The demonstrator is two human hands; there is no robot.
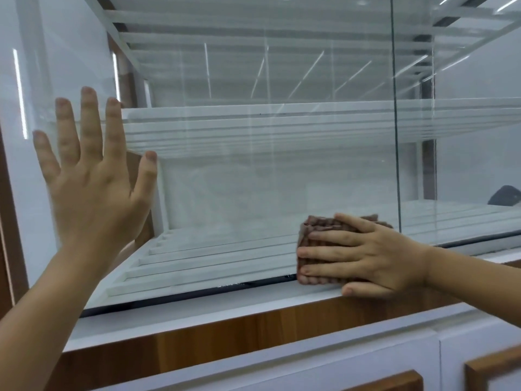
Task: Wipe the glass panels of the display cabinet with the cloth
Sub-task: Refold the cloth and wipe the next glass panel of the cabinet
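Glass panel (253,165), low right corner: the right hand (375,255), fingers flat, presses the brown cloth (315,230) there mid-wipe; the left hand (93,179), fingers spread, braces. Next: sweep along the bottom edge.

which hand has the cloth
The right hand, pressing the brown knobbly cloth low on the glass panel; the left hand is empty, fingers spread.

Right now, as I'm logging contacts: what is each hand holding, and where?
Right hand presses the brown cloth flat under its fingers against the glass panel. Left hand holds nothing.
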